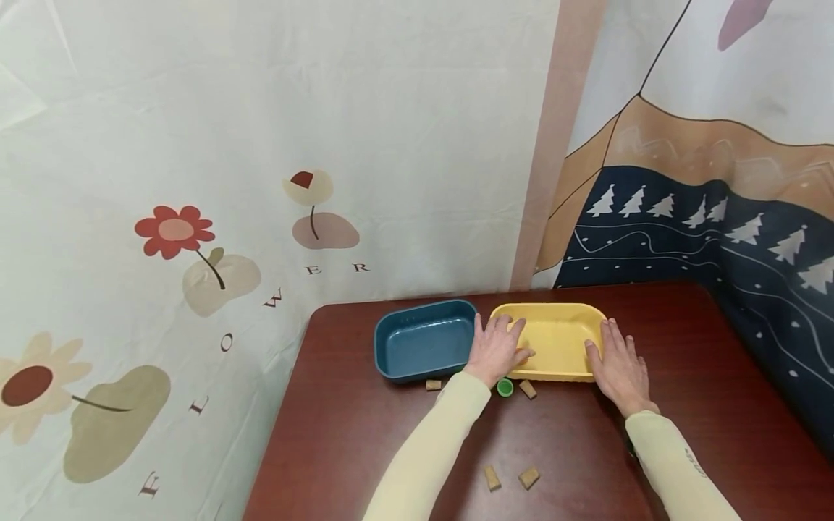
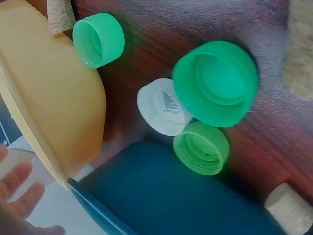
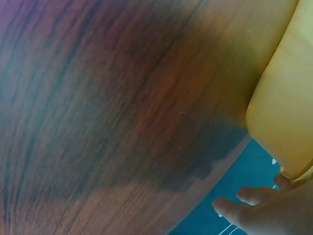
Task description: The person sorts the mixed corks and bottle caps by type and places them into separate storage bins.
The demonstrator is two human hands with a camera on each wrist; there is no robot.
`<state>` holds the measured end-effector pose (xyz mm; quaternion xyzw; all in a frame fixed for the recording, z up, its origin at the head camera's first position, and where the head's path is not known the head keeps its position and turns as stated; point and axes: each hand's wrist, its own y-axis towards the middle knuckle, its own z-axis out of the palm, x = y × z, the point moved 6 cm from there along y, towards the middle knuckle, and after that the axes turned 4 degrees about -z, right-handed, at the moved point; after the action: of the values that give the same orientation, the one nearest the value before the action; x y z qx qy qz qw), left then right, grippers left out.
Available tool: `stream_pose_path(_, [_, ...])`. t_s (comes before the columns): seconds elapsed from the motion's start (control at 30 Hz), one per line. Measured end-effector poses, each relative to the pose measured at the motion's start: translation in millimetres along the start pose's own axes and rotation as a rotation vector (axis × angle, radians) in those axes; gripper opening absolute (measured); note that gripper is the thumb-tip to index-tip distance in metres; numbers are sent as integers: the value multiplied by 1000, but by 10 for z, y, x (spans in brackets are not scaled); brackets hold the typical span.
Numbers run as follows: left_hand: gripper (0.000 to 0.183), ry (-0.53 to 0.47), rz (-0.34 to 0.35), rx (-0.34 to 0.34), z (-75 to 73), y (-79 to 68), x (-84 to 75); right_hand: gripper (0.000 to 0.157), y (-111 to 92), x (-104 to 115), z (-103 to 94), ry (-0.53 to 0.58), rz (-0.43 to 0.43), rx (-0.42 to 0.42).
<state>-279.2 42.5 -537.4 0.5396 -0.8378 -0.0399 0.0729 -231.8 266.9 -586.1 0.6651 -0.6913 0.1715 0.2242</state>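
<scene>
Yellow tray near far edge of bench; left hand spread over its nine-o'clock end, right hand, fingers straight, at three (firmness of contact unclear). Blue tray just beside, nine o'clock. Green cap and cork close by, seven o'clock. Left sleeve blocks head view of clustered caps, white one included, visible from left wrist.

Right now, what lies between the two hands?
In the head view, most of the yellow tray lies between the left hand at one end and the right hand at the other.
</scene>
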Motion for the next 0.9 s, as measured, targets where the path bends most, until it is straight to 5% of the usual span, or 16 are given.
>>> stream_pose_path(0.23, [69,-108,-92,-44,-51,-141,269,76,2,13,0,-8,-5,1])
stream_pose_path(0.43, [71,-181,-107,-52,-96,-339,487,76,6,16,3,-5,-3,11])
stream_pose_path(0.9, [74,-241,-189,-52,-49,-782,1006,77,29,27,12,16,-9,18])
